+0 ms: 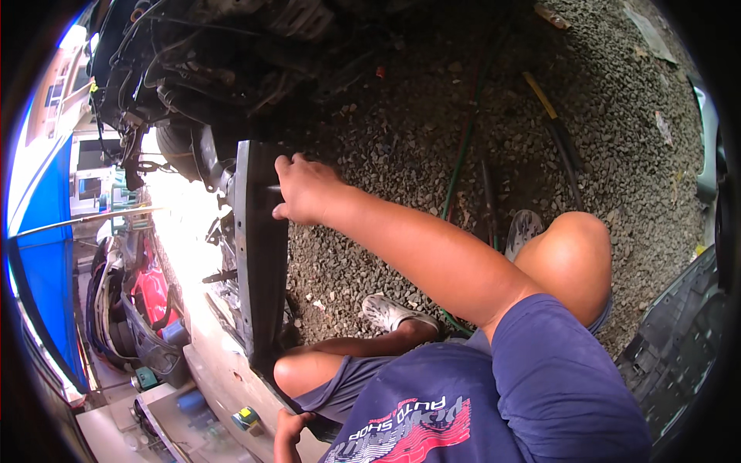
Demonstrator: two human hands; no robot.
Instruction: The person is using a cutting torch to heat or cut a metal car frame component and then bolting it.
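Observation:
My right hand (307, 190) reaches across to a long dark panel (258, 247) on the vehicle's underside. Its fingers are curled and the thumb sits apart below them. A thin bright glint shows between them, but what they hold is too small to make out. Lower down, my left hand (292, 426) is closed over the edge of a pale, dusty body panel (224, 363), its fingertips partly hidden. Above my right hand hang dark vehicle parts and hoses (193, 85).
Grey gravel (370, 185) lies under my clog-shod feet. A green hose (461, 166) and a black-and-yellow bar (552, 116) lie on it. Dark plastic panelling (671, 339) stands at right. Left are a blue tarp (46, 270), red part (152, 289) and a small yellow-green-topped container (245, 417).

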